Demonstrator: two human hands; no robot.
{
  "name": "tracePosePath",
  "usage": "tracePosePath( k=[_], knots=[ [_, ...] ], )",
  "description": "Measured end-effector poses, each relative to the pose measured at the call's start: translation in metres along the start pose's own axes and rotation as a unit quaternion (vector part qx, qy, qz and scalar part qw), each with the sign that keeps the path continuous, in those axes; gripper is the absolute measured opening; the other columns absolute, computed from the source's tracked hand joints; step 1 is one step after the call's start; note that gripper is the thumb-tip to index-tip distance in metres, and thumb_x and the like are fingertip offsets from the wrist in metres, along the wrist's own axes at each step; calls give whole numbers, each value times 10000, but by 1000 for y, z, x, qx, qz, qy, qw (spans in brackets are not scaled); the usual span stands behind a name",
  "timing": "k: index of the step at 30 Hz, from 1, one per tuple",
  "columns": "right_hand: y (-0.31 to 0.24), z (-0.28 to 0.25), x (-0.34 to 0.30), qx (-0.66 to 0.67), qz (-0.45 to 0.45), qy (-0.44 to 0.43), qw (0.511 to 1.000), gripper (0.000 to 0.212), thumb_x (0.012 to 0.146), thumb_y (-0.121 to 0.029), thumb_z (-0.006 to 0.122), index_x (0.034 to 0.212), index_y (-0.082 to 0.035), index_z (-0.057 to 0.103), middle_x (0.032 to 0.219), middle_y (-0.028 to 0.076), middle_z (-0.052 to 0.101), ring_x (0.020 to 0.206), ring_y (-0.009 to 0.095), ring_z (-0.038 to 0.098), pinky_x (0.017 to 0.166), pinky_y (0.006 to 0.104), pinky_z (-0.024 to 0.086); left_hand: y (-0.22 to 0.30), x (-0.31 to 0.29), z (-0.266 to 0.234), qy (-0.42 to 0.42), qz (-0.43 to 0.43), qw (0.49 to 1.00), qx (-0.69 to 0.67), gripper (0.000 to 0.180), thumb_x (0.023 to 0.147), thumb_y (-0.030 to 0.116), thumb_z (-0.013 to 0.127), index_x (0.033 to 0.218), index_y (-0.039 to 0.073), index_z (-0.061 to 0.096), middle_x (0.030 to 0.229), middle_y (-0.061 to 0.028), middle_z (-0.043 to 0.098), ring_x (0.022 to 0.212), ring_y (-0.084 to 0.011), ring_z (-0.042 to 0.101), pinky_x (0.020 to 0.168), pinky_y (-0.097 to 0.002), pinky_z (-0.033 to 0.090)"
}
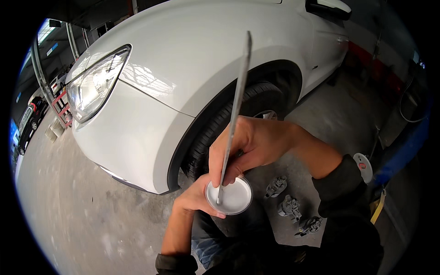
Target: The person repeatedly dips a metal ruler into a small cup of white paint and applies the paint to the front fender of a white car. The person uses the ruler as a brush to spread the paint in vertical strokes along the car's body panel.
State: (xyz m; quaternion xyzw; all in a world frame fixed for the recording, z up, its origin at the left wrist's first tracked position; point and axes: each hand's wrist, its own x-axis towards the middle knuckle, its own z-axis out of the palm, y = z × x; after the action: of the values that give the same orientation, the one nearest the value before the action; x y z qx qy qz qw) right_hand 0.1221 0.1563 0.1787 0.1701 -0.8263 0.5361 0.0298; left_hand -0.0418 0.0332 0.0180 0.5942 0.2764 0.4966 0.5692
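My left hand (pixel 195 196) is wrapped round a small clear cup (pixel 250 201) above my lap. White liquid (pixel 238 196), which looks like paint, lies inside it. Over the cup, my right hand (pixel 259 141) pinches a long thin metal stirring stick (pixel 238 94) low down, between thumb and fingers. The stick's lower tip reaches into the white liquid near the cup's left side, while its long upper end points up in front of the car. Both hands are close together, the right one above and just beyond the left.
A white car (pixel 220 55) stands right ahead, with its headlight (pixel 98 85) at left and front tyre (pixel 206 146) just beyond my hands. Three grey metal parts (pixel 288 207) lie on the concrete floor (pixel 119 220) to my right. Farther right is a round white disc (pixel 363 168).
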Motion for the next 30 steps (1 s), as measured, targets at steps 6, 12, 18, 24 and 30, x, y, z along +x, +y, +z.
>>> tracePosePath(
  k=[6, 12, 18, 24, 30],
  knots=[
    [32, 12, -12, -166, 26, 125, 978, 119, 836, -93, 771, 851, 8, 710, 688, 81, 660, 569, 143, 598, 535, 291, 448, 0, -19, 5, 50, 0, 998, 25, 925, 485, 95, 948, 1321, 39, 556, 1215, -24, 622, 1143, -151, 568, 1008, -318, 430],
    [41, 22, -41, -297, 74, 255, 917, 156, 849, -126, 732, 848, 20, 679, 626, 91, 638, 517, 132, 543, 505, 292, 418, -12, -17, 21, 247, 22, 968, 27, 816, 549, 26, 905, 1292, 39, 566, 1193, -18, 633, 1114, -136, 584, 995, -310, 445],
    [60, 52, -45, -190, 130, 394, 890, 178, 874, -137, 714, 849, 33, 666, 630, 79, 623, 528, 94, 525, 507, 293, 414, -39, 2, 38, 392, 73, 914, 70, 807, 621, -13, 868, 1330, 1, 482, 1172, -93, 628, 1074, -166, 614, 919, -323, 516],
    [53, 42, -38, -70, 73, 470, 877, 171, 975, -148, 637, 860, -25, 604, 594, -25, 544, 483, 19, 449, 444, 194, 333, -50, 1, 53, 419, 64, 893, 150, 817, 641, 145, 908, 1335, 33, 492, 1217, -82, 616, 1142, -178, 582, 1015, -324, 446],
    [70, 52, -42, 23, 148, 383, 912, 118, 935, -115, 688, 895, -27, 619, 685, 5, 598, 581, 42, 524, 531, 190, 405, -58, -5, 54, 417, 63, 896, 142, 828, 629, 152, 904, 1344, 48, 499, 1249, -70, 599, 1154, -172, 577, 1011, -320, 447]
  ],
)
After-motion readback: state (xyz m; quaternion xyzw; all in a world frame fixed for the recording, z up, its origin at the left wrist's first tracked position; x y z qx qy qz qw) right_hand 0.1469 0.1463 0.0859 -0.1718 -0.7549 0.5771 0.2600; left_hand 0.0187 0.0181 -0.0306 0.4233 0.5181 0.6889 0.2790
